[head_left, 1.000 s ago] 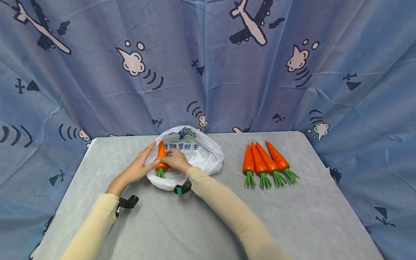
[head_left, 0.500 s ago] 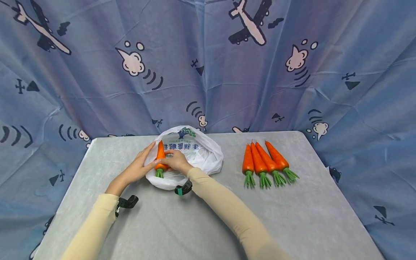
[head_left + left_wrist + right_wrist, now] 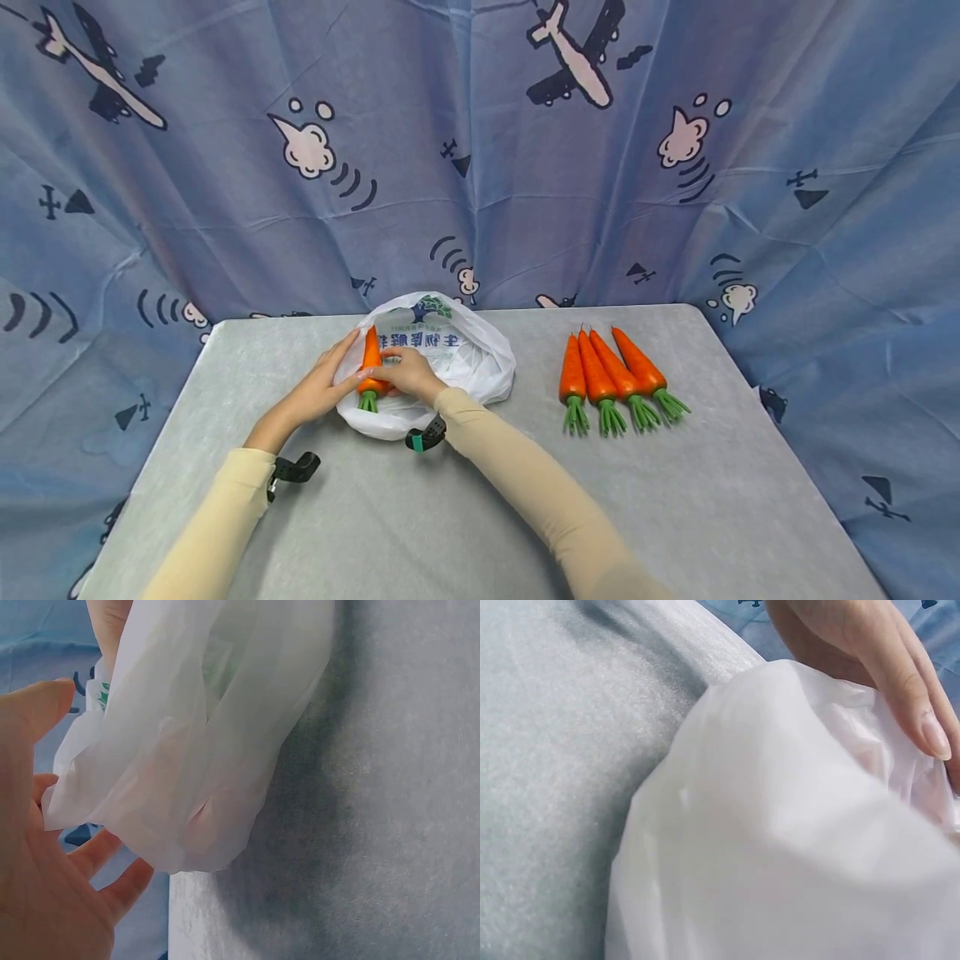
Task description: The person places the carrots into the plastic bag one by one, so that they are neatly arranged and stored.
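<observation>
In the head view, a carrot (image 3: 372, 354) with a green top lies at the left inside the mouth of a white plastic bag (image 3: 487, 367), tip pointing away. My right hand (image 3: 408, 373) reaches over the near rim and grips this carrot from its right side. My left hand (image 3: 318, 387) rests along the bag's left side, fingers extended and thumb reaching over the rim towards the carrot. The left wrist view has the bag (image 3: 202, 750) beside the left hand's spread fingers. In the right wrist view the bag (image 3: 780, 825) hides the right hand.
Several carrots (image 3: 600, 367) lie side by side on the grey table (image 3: 420, 525), right of the bag, green tops towards me. Behind the table hangs a blue curtain (image 3: 525, 208) printed with planes.
Almost nothing differs. Both hands, the carrot and the bag keep their places; the right wrist has shifted very slightly to the right.
</observation>
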Available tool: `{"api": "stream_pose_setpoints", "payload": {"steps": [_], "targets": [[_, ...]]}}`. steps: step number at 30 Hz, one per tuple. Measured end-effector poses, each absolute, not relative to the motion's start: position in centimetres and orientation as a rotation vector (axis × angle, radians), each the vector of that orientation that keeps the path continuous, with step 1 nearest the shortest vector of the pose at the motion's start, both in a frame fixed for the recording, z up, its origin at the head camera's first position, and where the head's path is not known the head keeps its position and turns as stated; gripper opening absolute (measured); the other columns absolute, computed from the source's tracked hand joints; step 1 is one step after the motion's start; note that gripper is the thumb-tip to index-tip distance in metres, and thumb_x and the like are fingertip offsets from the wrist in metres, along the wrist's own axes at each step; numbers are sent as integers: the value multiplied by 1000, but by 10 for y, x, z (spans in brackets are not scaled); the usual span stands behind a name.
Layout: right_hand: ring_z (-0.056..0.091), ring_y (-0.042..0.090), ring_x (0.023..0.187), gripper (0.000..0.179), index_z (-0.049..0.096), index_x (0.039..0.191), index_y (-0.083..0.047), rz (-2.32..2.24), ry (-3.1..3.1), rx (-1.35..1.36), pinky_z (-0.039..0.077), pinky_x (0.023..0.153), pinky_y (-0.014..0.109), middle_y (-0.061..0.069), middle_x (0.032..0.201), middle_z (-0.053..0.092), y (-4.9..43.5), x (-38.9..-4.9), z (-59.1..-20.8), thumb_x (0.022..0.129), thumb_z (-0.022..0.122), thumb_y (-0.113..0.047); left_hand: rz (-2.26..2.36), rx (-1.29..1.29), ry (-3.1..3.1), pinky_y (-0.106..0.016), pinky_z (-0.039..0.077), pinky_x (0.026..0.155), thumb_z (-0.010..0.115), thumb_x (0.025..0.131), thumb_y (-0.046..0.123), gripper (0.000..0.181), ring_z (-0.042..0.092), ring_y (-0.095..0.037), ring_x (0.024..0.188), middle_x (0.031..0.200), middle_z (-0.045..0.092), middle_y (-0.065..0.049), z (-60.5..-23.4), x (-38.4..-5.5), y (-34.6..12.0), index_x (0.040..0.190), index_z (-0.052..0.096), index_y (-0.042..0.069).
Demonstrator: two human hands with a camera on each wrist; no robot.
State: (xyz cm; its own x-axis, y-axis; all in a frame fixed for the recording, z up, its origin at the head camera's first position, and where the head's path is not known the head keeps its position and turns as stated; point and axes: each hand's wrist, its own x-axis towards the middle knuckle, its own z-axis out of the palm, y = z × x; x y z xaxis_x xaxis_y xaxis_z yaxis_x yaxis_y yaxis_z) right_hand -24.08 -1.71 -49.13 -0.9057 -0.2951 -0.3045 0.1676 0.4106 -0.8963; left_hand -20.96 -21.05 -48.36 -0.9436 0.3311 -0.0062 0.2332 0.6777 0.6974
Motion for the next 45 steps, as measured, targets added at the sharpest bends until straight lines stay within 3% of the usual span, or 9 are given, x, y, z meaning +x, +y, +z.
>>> {"api": "stream_pose_setpoints", "payload": {"steps": [10, 19, 28, 39, 45], "targets": [[71, 24, 79, 62, 55, 140, -10, -1481, 2266, -163, 62, 75, 35, 13, 103, 72, -4, -241, -483, 87, 75, -35, 1126, 470, 2745, -75, 24, 111, 54, 100, 42, 77, 19, -48, 149, 166, 15, -18, -483, -209, -212, 161, 8, 27], [73, 34, 87, 62, 55, 141, -11, -1461, 2291, -237, 59, 75, 33, 19, 98, 72, 19, -230, -469, 88, 74, -36, 1121, 457, 2747, -73, 20, 115, 55, 100, 40, 78, 18, -47, 150, 166, 15, -20, -480, -208, -212, 161, 9, 24], [71, 41, 93, 57, 57, 139, -12, -1541, 2243, -274, 61, 82, 41, 11, 81, 65, 48, -213, -458, 88, 75, -30, 1139, 468, 2750, -70, 20, 116, 57, 100, 38, 78, 19, -47, 149, 165, 17, -21, -480, -207, -212, 161, 11, 22], [67, 47, 99, 55, 52, 142, -11, -1643, 2244, -328, 62, 81, 37, 32, 107, 66, 98, -201, -452, 92, 71, -24, 1137, 484, 2754, -70, 20, 117, 57, 100, 38, 78, 19, -47, 149, 165, 17, -21, -480, -208, -210, 161, 11, 22], [69, 34, 89, 56, 52, 143, -11, -1636, 2280, -271, 61, 83, 36, 31, 111, 67, 131, -195, -444, 92, 71, -24, 1137, 470, 2749, -70, 20, 117, 56, 100, 40, 78, 19, -46, 150, 166, 16, -20, -480, -208, -210, 161, 10, 24]]}}
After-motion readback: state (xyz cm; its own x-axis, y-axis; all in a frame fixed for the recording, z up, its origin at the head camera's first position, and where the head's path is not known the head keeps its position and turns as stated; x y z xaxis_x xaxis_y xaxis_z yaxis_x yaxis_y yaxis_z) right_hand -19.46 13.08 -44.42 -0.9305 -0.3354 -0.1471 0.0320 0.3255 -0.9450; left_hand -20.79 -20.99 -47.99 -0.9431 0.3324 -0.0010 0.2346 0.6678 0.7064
